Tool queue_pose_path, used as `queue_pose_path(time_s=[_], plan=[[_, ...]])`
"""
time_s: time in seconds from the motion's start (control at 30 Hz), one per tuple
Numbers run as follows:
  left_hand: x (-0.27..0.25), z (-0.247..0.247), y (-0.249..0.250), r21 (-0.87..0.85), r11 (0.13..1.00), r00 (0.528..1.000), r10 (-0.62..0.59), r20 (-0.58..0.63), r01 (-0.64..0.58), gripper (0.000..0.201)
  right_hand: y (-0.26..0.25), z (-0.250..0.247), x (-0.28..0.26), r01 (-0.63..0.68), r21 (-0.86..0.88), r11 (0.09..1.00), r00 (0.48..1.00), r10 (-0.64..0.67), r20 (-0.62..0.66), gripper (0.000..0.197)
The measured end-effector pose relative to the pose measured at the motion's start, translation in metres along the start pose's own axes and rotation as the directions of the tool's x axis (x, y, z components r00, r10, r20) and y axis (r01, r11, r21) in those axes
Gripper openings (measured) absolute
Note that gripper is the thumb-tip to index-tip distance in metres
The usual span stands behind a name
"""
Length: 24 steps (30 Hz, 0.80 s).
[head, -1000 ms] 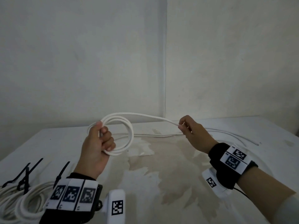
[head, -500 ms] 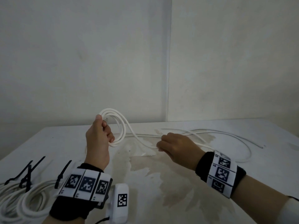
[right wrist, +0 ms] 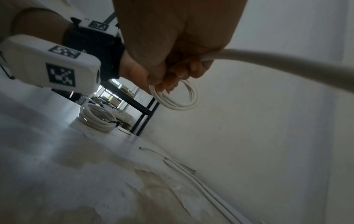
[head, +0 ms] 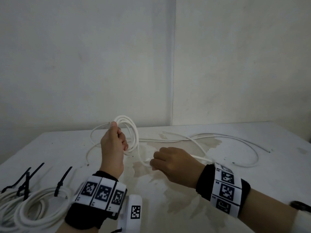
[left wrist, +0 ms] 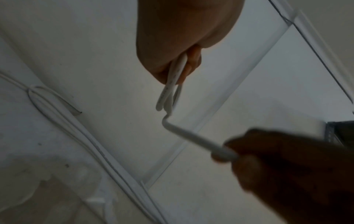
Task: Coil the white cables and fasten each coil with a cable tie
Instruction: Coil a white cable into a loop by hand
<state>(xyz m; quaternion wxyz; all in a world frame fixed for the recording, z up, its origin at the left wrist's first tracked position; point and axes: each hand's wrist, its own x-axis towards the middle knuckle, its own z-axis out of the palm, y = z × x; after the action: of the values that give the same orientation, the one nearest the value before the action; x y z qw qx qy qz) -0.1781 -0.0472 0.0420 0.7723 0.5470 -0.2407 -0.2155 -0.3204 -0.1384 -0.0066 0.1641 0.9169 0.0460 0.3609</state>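
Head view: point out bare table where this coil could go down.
Bare table lies near the front edge, between the left hand and right hand. Crowded: tied coils front left, loose cable along the back and right.

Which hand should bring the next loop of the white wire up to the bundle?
Right. The right hand already grips the loose cable trailing across the table, while the left hand is busy holding the coil.

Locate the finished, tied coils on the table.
In the head view, the tied coils lie at the table's near-left corner, left of the left hand.
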Motion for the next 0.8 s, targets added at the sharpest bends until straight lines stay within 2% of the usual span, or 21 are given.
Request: queue_pose_path(time_s=[0.2,0.3,0.4,0.47,0.53,0.6,0.7,0.8], plan=[[-0.021,0.021,-0.016,0.210,0.977,0.984,-0.080,0.160,0.046,0.040,-0.005,-0.007,0.021,0.039,0.088,0.995,0.998,-0.035,-0.052,0.019],[-0.028,0.021,-0.015,0.310,0.950,0.960,-0.100,0.262,0.015,0.040,-0.003,-0.013,0.022,-0.032,0.183,0.983,0.996,0.047,-0.080,0.019],[-0.033,0.020,-0.014,0.382,0.922,0.925,-0.087,0.369,-0.066,0.038,-0.003,-0.018,0.020,-0.125,0.297,0.947,0.979,0.167,-0.119,0.015],[-0.039,0.021,-0.015,0.438,0.893,0.899,-0.108,0.424,-0.100,0.035,0.002,-0.021,0.021,-0.177,0.309,0.934,0.965,0.227,-0.133,0.020],[-0.045,0.020,-0.015,0.439,0.898,0.877,-0.185,0.444,-0.033,0.037,0.011,-0.026,0.020,-0.239,0.341,0.909,0.945,0.298,-0.134,0.024],[-0.047,0.019,-0.012,0.394,0.917,0.836,-0.263,0.483,0.061,0.040,0.021,-0.032,0.016,-0.288,0.409,0.866,0.926,0.360,-0.111,0.026],[-0.049,0.019,-0.010,0.391,0.917,0.799,-0.293,0.525,0.079,0.042,0.027,-0.037,0.015,-0.303,0.447,0.842,0.932,0.359,-0.043,0.019],[-0.052,0.020,-0.009,0.379,0.919,0.786,-0.312,0.533,0.108,0.045,0.030,-0.038,0.014,-0.324,0.455,0.830,0.924,0.381,-0.038,0.027]])
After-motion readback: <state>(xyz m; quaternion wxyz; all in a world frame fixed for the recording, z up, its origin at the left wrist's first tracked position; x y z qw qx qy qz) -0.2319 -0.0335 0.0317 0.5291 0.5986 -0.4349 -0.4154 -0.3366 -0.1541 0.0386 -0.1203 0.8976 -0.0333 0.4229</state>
